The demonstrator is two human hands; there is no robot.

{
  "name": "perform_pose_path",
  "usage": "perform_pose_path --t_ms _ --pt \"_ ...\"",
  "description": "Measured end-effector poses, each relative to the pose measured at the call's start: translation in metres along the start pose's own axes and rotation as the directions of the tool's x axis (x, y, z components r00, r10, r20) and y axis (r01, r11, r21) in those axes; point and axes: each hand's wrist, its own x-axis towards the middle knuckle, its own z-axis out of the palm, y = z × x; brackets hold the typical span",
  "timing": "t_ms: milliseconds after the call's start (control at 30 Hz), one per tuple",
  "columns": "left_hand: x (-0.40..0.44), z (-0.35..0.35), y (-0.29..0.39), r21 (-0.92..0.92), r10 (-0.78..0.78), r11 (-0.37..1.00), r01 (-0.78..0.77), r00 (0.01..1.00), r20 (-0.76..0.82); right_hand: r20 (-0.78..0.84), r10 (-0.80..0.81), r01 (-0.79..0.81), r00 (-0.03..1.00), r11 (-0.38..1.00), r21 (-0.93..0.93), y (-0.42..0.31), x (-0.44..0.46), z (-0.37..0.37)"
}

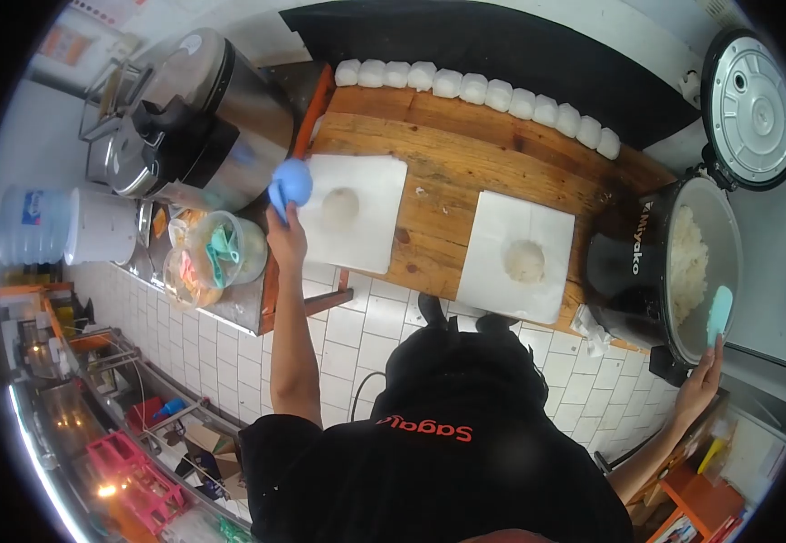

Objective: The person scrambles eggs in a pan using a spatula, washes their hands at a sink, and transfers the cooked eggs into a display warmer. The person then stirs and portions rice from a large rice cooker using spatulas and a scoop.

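Observation:
My left hand (pixel 286 240) grips a small round blue bowl (pixel 294 181), raised by the left edge of a stack of white paper sheets (pixel 376 240). A pale round mound of rice (pixel 339 207) lies on that stack. Toward the right, a second paper stack (pixel 516 224) carries another round mound of rice (pixel 526 262). My right hand (pixel 702 385) holds a light turquoise rice paddle (pixel 719 312) at the front rim of the black rice cooker (pixel 624 262). White cooked rice (pixel 688 258) shows inside the cooker.
Several white wrapped packets (pixel 473 89) line the back of the wooden table (pixel 429 195). The cooker's lid (pixel 750 109) stands open. Left are a large steel pot (pixel 252 118) and a clear tub (pixel 250 249) with green utensils. Crumpled white tissue (pixel 594 333) lies by the cooker.

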Motion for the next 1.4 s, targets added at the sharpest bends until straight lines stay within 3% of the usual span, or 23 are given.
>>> perform_pose_path --t_ms 67,133,167,267,367,433,467,500,533,567,600,700,733,767,833,900,967,1000,1067,1133,1233,1333,1400 --pt "0.002 -0.008 0.002 -0.058 0.057 0.996 -0.061 0.995 -0.079 -0.020 -0.080 0.081 0.997 0.996 0.033 0.007 0.002 0.001" --pt "0.004 -0.013 0.010 -0.193 0.074 0.976 -0.097 0.990 -0.124 -0.047 -0.053 0.052 0.997 0.999 -0.012 0.007 0.005 0.001" --pt "-0.001 -0.022 0.027 -0.178 0.026 0.983 -0.040 0.996 -0.085 -0.062 -0.039 0.037 0.997 0.999 -0.034 0.008 0.006 0.000" --pt "-0.012 -0.026 0.043 -0.377 -0.110 0.921 0.101 0.994 0.000 -0.073 -0.064 0.057 0.995 0.995 -0.086 0.025 0.014 -0.002" --pt "-0.024 -0.021 0.045 -0.495 -0.197 0.841 0.219 0.976 0.098 -0.019 0.065 -0.067 0.998 0.993 -0.101 0.021 0.017 -0.007" --pt "-0.029 -0.008 0.022 -0.424 -0.066 0.905 0.041 0.997 -0.044 0.072 0.061 -0.047 0.996 0.983 -0.180 0.016 0.022 -0.010" --pt "-0.037 0.000 0.029 -0.478 -0.102 0.874 0.092 0.995 0.005 0.093 0.079 -0.056 0.993 0.971 -0.230 0.014 0.024 -0.017" --pt "-0.044 0.009 0.037 -0.526 -0.137 0.838 0.144 0.989 0.054 0.088 -0.007 0.029 0.996 0.967 -0.252 0.000 0.022 -0.023" --pt "-0.057 0.007 0.062 -0.604 -0.258 0.717 0.348 0.937 0.234 0.076 -0.085 0.103 0.993 0.953 -0.286 -0.014 0.025 -0.026" --pt "-0.068 0.015 0.078 -0.646 -0.249 0.649 0.401 0.915 0.317 0.100 -0.150 0.177 0.984 0.902 -0.394 -0.012 0.034 -0.036" --pt "-0.078 0.025 0.095 -0.673 -0.239 0.580 0.460 0.885 0.399 0.097 -0.134 0.161 0.986 0.912 -0.377 -0.020 0.043 -0.047" --pt "-0.123 0.062 0.168 -0.667 -0.069 0.534 0.519 0.814 0.577 0.150 -0.302 0.337 0.941 0.845 -0.415 -0.020 0.083 -0.074" --pt "-0.141 0.072 0.190 -0.639 -0.034 0.528 0.559 0.766 0.642 0.227 -0.241 0.318 0.943 0.851 -0.418 -0.020 0.099 -0.078" --pt "-0.159 0.087 0.208 -0.656 0.100 0.524 0.543 0.726 0.680 0.305 -0.190 0.308 0.933 0.858 -0.410 -0.019 0.118 -0.077" --pt "-0.197 0.108 0.247 -0.621 0.239 0.567 0.541 0.614 0.752 0.540 -0.104 0.394 0.835 0.797 -0.457 -0.010 0.167 -0.062" --pt "-0.233 0.120 0.301 -0.616 0.306 0.586 0.527 0.559 0.770 0.647 -0.216 0.586 0.731 0.685 -0.433 0.018 0.221 -0.018" --pt "-0.268 0.133 0.344 -0.614 0.349 0.570 0.546 0.516 0.782 0.668 -0.239 0.635 0.704 0.634 -0.442 0.052 0.275 0.047" --pt "-0.284 0.141 0.360 -0.620 0.369 0.537 0.572 0.502 0.782 0.749 -0.185 0.663 0.637 0.628 -0.409 0.055 0.295 0.075" --pt "-0.316 0.149 0.377 -0.613 0.339 0.517 0.597 0.515 0.787 0.856 -0.121 0.719 0.503 0.608 -0.337 0.054 0.320 0.119" --pt "-0.338 0.142 0.389 -0.521 0.165 0.625 0.582 0.553 0.817 0.915 -0.104 0.775 0.389 0.574 -0.264 0.052 0.336 0.151" --pt "-0.355 0.147 0.402 -0.608 0.067 0.453 0.653 0.655 0.753 0.965 -0.110 0.808 0.237 0.574 -0.132 0.051 0.351 0.184" --pt "-0.366 0.153 0.395 -0.572 -0.013 0.513 0.640 0.672 0.740 0.983 -0.035 0.856 0.181 0.497 -0.141 0.027 0.336 0.170" --pt "-0.367 0.160 0.397 -0.612 -0.017 0.486 0.624 0.707 0.707 0.986 -0.056 0.834 0.160 0.541 -0.105 0.031 0.327 0.163"
